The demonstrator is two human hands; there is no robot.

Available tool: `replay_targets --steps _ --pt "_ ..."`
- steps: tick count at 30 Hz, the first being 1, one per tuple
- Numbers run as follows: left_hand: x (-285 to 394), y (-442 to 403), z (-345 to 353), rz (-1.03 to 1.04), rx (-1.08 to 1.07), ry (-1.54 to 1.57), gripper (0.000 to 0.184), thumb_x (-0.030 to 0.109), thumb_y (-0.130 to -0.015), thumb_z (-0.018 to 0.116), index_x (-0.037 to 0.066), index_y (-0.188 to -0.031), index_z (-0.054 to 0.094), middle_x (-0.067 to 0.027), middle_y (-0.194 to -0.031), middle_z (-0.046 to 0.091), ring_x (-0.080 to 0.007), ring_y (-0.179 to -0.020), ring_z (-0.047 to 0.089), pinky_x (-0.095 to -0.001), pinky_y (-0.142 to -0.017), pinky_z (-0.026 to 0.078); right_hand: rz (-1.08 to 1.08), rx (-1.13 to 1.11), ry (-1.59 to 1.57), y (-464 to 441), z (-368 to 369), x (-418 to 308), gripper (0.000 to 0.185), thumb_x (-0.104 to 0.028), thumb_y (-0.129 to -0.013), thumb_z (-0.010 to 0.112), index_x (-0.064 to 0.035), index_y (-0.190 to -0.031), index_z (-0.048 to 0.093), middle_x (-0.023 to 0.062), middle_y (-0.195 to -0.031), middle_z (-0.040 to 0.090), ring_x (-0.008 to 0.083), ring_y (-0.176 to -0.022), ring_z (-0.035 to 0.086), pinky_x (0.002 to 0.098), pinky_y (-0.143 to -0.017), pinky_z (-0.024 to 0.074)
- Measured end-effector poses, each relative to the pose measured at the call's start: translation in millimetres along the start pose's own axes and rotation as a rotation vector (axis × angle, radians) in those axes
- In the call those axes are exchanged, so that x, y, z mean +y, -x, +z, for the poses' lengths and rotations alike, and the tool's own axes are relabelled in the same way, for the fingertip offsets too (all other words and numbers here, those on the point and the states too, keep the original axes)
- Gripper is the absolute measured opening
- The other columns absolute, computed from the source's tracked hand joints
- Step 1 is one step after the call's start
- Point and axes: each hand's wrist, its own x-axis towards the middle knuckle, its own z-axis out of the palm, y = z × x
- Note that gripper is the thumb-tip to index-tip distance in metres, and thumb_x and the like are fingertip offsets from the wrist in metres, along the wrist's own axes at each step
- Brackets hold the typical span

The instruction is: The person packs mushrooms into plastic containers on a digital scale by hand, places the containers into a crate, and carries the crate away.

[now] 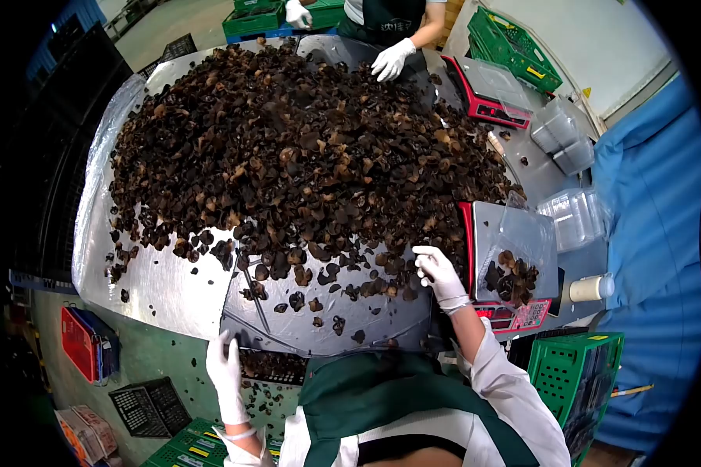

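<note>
A large heap of dark brown wood ear mushrooms [288, 148] covers most of the metal table [163, 284]. My left hand [224, 372], in a white glove, is at the table's near edge with its fingers stretched out and nothing in it. Over the heap's near right edge is my right hand [442, 279], also gloved, its fingers apart and no mushroom visible in them. Just right of it stands a red digital scale [483, 226]. On its plate, a clear plastic tray [530, 241] holds several mushroom pieces [512, 279].
Across the table, a co-worker's gloved hand [393, 60] touches the heap near a second red scale [475, 92]. Clear plastic boxes [572, 216] and a white cylinder [592, 288] lie on the right. A green crate [572, 373] stands below right; a black crate [149, 406] sits on the floor.
</note>
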Motion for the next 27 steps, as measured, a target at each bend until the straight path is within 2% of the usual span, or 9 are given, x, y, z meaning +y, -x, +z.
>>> replay_targets --steps 1,3,4,9,15,17,22,26,27 --pt "10.0 -9.1 5.9 -0.016 0.008 0.049 0.022 0.009 -0.083 0.066 0.002 -0.103 0.065 -0.0120 -0.096 0.065 -0.0265 -0.089 0.063 -0.0336 -0.080 0.050 -0.004 0.036 0.176 -2.1 3.0 6.3 0.029 -0.015 -0.088 0.064 -0.0080 -0.115 0.059 0.0000 -0.087 0.058 0.0097 -0.075 0.057 0.0237 -0.058 0.0455" --pt "32.1 -28.7 29.4 0.130 0.047 0.082 0.019 0.010 -0.082 0.068 0.003 -0.100 0.067 -0.0117 -0.089 0.065 -0.0253 -0.083 0.062 -0.0334 -0.077 0.049 -0.717 0.166 0.827 -1.0 15.4 14.8 0.034 -0.017 -0.082 0.068 -0.0076 -0.114 0.060 0.0067 -0.089 0.058 0.0218 -0.081 0.060 0.0319 -0.068 0.0488" --pt "37.2 -38.0 40.6 0.233 0.031 0.045 0.021 0.011 -0.081 0.069 0.005 -0.101 0.067 -0.0110 -0.091 0.065 -0.0260 -0.085 0.062 -0.0345 -0.079 0.049 -0.606 0.149 0.906 10.0 19.2 15.0 0.041 -0.020 -0.076 0.072 -0.0094 -0.113 0.060 0.0114 -0.091 0.057 0.0315 -0.088 0.059 0.0368 -0.078 0.0483" --pt "78.2 -77.6 100.3 0.394 0.071 0.041 0.041 0.019 -0.079 0.071 0.008 -0.117 0.062 -0.0125 -0.117 0.060 -0.0291 -0.107 0.056 -0.0368 -0.094 0.045 -0.573 0.132 1.245 41.4 28.1 37.5 0.040 -0.025 -0.073 0.074 -0.0148 -0.110 0.064 0.0071 -0.103 0.055 0.0272 -0.093 0.056 0.0372 -0.073 0.0511" --pt "100.1 -73.3 153.5 0.678 -0.022 -0.076 0.040 0.011 -0.077 0.067 0.008 -0.116 0.061 -0.0178 -0.128 0.054 -0.0367 -0.115 0.052 -0.0414 -0.093 0.047 -0.586 0.153 0.943 47.6 11.8 61.0 0.026 -0.010 -0.080 0.067 -0.0096 -0.105 0.063 0.0069 -0.103 0.059 0.0231 -0.091 0.060 0.0329 -0.072 0.0516" --pt "97.6 -53.4 159.3 0.694 -0.104 0.016 0.033 0.006 -0.078 0.063 0.008 -0.112 0.064 -0.0178 -0.123 0.057 -0.0356 -0.111 0.056 -0.0405 -0.091 0.049 0.013 0.055 0.244 51.0 5.2 55.5 0.027 -0.009 -0.085 0.064 -0.0096 -0.111 0.059 0.0044 -0.103 0.061 0.0166 -0.089 0.062 0.0275 -0.069 0.0511" --pt "105.2 -17.0 142.8 0.749 -0.371 0.106 0.040 0.006 -0.077 0.064 0.010 -0.117 0.062 -0.0145 -0.124 0.056 -0.0314 -0.109 0.056 -0.0385 -0.089 0.050 0.003 -0.199 -0.571 53.5 -4.6 36.8 0.042 -0.021 -0.092 0.059 -0.0102 -0.128 0.041 0.0123 -0.127 0.053 0.0216 -0.105 0.060 0.0279 -0.064 0.0508" --pt "122.6 -19.8 143.7 0.694 -0.289 0.062 0.051 0.005 -0.076 0.063 0.010 -0.126 0.054 -0.0141 -0.124 0.054 -0.0318 -0.107 0.055 -0.0386 -0.085 0.051 0.015 0.076 0.135 14.8 9.9 13.6 0.015 -0.019 -0.092 0.059 -0.0053 -0.096 0.062 0.0015 -0.076 0.061 0.0118 -0.077 0.059 0.0260 -0.059 0.0481" --pt "128.3 -22.8 147.2 0.695 -0.288 0.061 0.051 0.005 -0.076 0.063 0.010 -0.126 0.054 -0.0141 -0.124 0.054 -0.0318 -0.107 0.055 -0.0386 -0.085 0.051 -0.317 0.142 0.494 2.4 16.5 15.0 0.019 -0.019 -0.088 0.063 -0.0066 -0.102 0.063 0.0045 -0.082 0.061 0.0187 -0.078 0.062 0.0311 -0.063 0.0493"
